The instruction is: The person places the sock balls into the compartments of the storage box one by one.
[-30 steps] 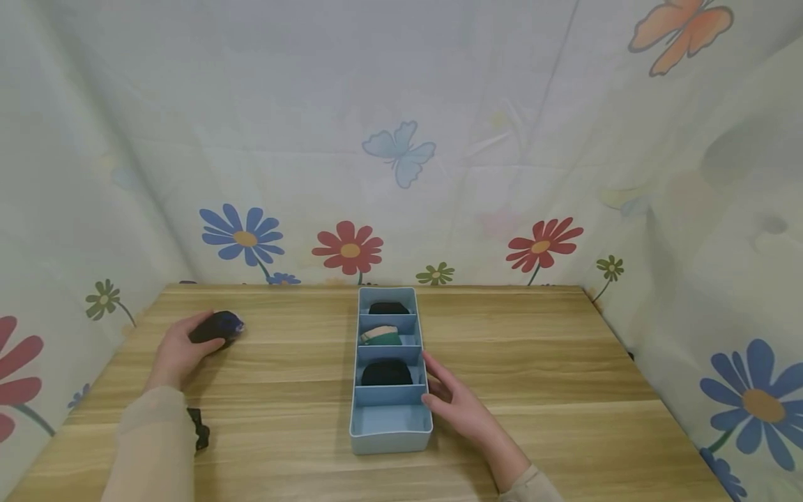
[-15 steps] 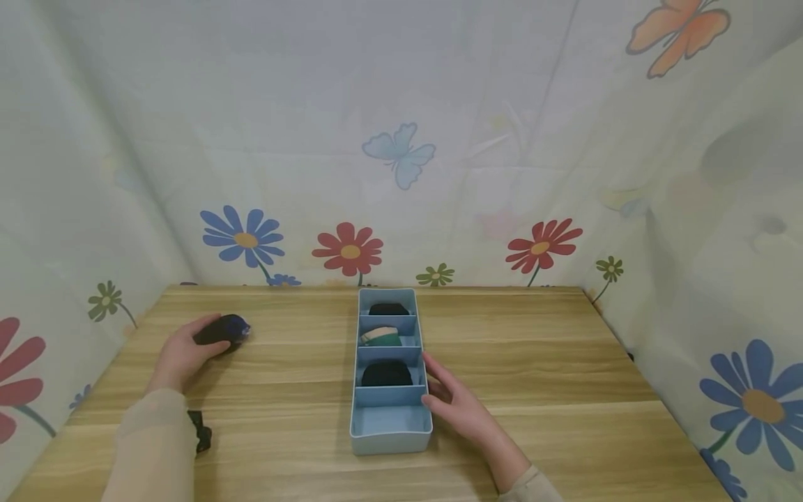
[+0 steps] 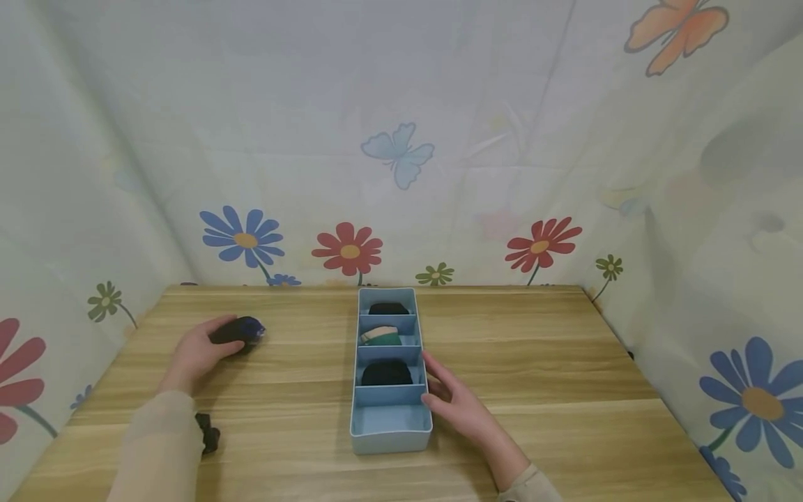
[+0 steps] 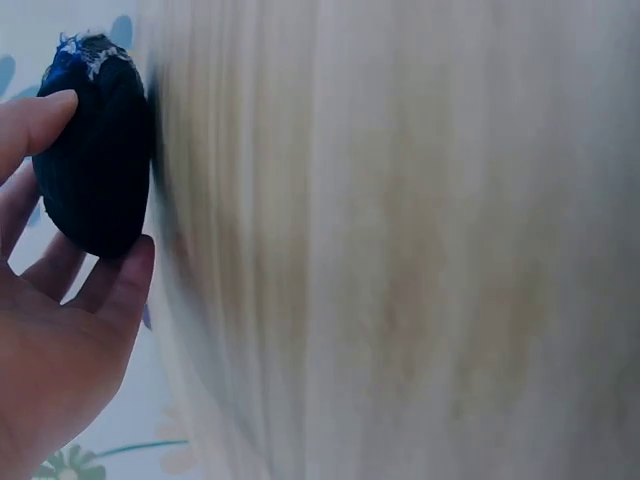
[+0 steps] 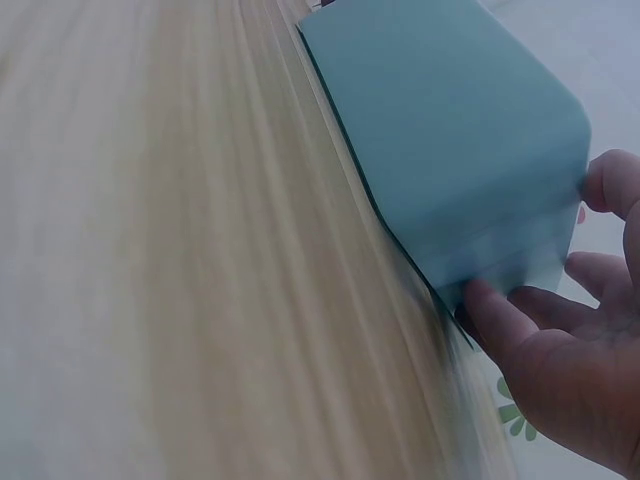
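The left hand's thumb and fingers curl round a dark rolled sock, which rests on the wooden table at about nine o'clock from the blue divided tray. That forearm, in a beige sleeve, runs back toward seven o'clock. The right hand lies with nearly straight fingers against the tray's right wall, at three o'clock of it, gripping nothing. No writing or label can be read anywhere.
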Tool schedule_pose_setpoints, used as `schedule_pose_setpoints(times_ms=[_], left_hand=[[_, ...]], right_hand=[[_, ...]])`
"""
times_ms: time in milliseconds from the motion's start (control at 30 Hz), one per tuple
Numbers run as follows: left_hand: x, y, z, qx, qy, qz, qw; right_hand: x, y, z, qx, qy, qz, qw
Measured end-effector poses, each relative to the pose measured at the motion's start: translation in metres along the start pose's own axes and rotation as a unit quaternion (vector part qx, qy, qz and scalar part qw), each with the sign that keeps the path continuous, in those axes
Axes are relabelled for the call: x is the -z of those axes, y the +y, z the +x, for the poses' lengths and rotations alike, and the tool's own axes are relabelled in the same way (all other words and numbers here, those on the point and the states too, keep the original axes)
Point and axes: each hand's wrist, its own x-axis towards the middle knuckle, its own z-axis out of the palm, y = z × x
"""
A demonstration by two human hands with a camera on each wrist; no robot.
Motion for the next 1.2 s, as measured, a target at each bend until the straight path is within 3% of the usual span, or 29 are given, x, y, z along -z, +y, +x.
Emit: schedule_pose_setpoints(times_ms=[667,1200], left_hand=[[-0.025,0.073,-0.002,-0.057,0.005,-0.049,0.9972],[-0.059,0.137,-0.037,-0.127,0.016,-0.124,0.984]], right_hand=[[-0.001,-0.002,-0.002,0.005,0.003,-0.004,1.0],[-0.002,-0.001,0.0,0.006,-0.002,0.007,1.0]])
